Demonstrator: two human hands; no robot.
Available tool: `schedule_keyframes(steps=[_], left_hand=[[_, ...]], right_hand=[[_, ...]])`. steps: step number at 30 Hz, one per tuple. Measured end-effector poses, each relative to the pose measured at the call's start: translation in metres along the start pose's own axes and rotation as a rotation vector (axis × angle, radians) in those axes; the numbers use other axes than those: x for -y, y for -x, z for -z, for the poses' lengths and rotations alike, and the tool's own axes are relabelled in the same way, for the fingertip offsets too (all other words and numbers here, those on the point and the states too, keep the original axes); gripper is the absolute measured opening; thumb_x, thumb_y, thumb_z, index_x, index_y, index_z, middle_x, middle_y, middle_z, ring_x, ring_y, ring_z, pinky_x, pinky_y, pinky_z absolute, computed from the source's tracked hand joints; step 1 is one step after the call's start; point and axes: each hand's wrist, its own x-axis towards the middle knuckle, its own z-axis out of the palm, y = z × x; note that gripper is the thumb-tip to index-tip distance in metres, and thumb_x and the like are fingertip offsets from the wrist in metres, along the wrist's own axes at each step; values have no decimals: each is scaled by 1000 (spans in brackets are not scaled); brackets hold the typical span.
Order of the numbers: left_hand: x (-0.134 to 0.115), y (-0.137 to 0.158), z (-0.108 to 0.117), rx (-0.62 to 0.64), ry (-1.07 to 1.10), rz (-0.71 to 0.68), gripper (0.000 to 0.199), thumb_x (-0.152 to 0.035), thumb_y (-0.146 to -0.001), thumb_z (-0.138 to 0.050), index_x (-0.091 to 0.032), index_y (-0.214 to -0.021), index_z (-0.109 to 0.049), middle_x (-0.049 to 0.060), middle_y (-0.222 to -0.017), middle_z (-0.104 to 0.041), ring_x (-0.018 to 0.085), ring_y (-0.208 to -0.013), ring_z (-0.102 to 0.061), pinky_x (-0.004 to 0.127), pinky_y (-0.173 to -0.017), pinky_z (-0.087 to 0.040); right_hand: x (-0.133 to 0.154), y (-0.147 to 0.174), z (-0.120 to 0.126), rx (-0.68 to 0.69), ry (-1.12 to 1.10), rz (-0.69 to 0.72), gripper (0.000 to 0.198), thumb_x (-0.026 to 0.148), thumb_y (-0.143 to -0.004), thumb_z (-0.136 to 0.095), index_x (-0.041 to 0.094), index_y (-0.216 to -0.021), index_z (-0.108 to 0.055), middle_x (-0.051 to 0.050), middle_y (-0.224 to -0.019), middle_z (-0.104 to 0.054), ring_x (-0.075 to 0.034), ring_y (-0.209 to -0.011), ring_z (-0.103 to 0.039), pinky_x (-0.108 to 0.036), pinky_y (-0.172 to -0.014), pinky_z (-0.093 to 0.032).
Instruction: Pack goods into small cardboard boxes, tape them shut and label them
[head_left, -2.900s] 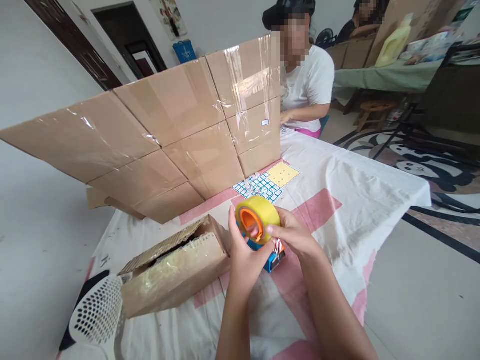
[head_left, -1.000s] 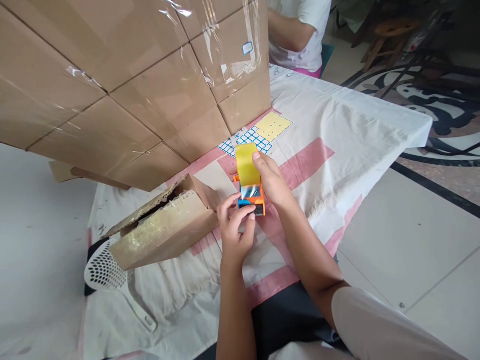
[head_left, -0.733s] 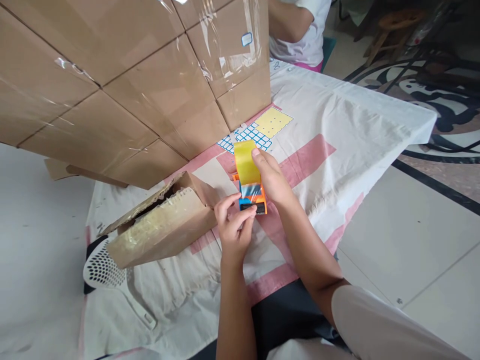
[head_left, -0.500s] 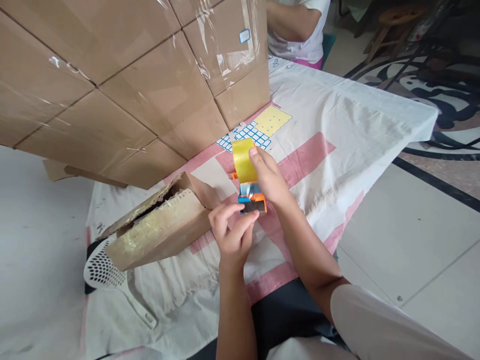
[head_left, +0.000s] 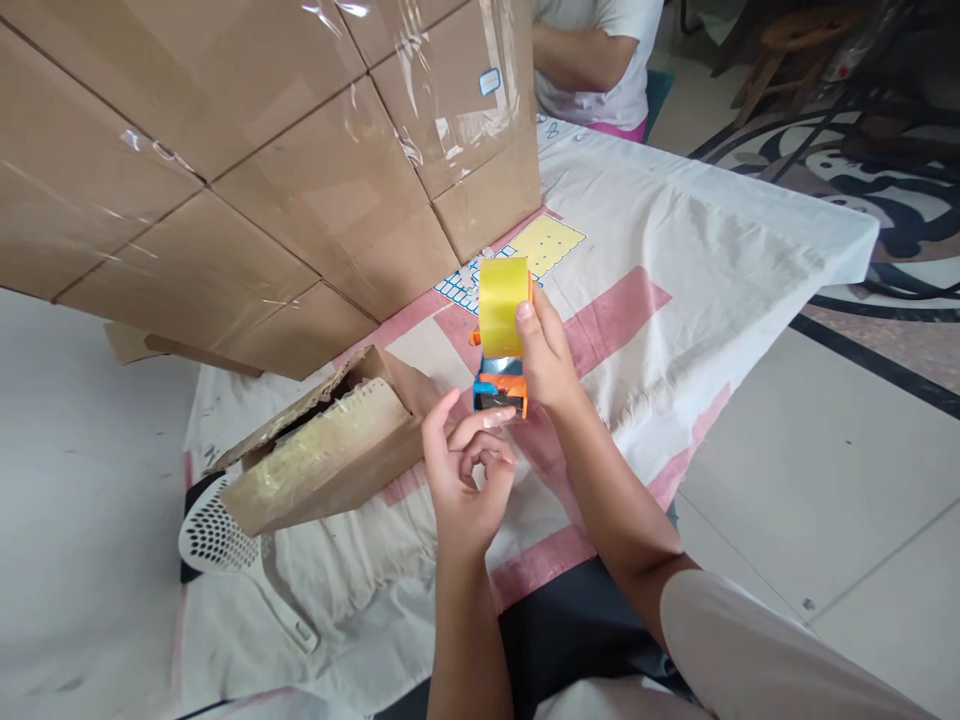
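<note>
My right hand (head_left: pixel 551 350) is closed around the side of an orange and blue tape dispenser (head_left: pixel 501 388) that carries a wide roll of yellow tape (head_left: pixel 504 305). The roll is on top, and the dispenser's dark front edge faces me. Just below that edge is my left hand (head_left: pixel 469 475), palm turned up. One of its fingers stretches across to the dark edge, seemingly touching it; another points up, and the rest curl loosely toward the thumb. Nothing shows between the left fingers.
Stacked taped cartons (head_left: pixel 322 190) rise at the far left of the table. Nearer lies a torn-edged open cardboard box (head_left: pixel 337 460), with a white slotted skimmer (head_left: pixel 225 530) beside it. Printed cloth (head_left: pixel 750 220) covers the table. Another person (head_left: pixel 592 60) is across it.
My left thumb and finger have come away from the dispenser's edge, and the left fingers have spread. The dispenser has shifted slightly up in my right hand's hold.
</note>
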Motion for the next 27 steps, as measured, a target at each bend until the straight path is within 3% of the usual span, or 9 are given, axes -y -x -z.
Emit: schedule_keyframes(steps=[3,7,13,19,24,27], left_hand=[[-9,0,1,34,157,139,67,-26,-84,-74,-28,-143,-42,6,-105,-78,9,-60,-64,23,-58,-51],[-8,-4,-4,-94,177,259,56,-32,-84,-75,-22,-132,-49,5,-86,-79,9,-51,-59,18,-46,-41],[-10,-1,-11,-221,196,299,50,-36,-82,-79,-22,-123,-54,4,-83,-80,8,-47,-57,18,-45,-40],[-40,10,-1,-122,144,301,53,-36,-85,-78,-25,-132,-54,10,-99,-82,6,-46,-55,20,-47,-45],[-41,7,12,-139,76,337,48,-47,-83,-77,-22,-121,-61,1,-69,-75,8,-41,-51,18,-41,-37],[-28,1,16,23,29,404,48,-62,-83,-71,-17,-101,-69,1,-60,-68,7,-41,-48,19,-42,-34]], right_hand=[[-2,0,2,-37,-4,12,63,77,-98,-30,31,-135,-52,-9,-120,-67,-28,-113,-67,-49,-93,-59],[-1,1,1,-82,8,12,63,78,-98,-28,32,-134,-53,-9,-120,-67,-30,-119,-66,-53,-96,-59],[-2,2,-1,-101,-42,49,59,77,-98,-34,32,-130,-53,-7,-117,-66,-29,-114,-68,-56,-97,-60],[-1,2,1,-133,4,50,62,79,-98,-30,33,-133,-53,-7,-117,-65,-30,-113,-66,-58,-98,-59],[-2,1,0,-160,-9,56,63,79,-98,-27,33,-134,-51,-8,-122,-65,-29,-118,-65,-54,-97,-59],[0,1,0,-150,-12,43,65,79,-98,-24,34,-137,-50,-8,-127,-64,-29,-124,-63,-52,-98,-59]])
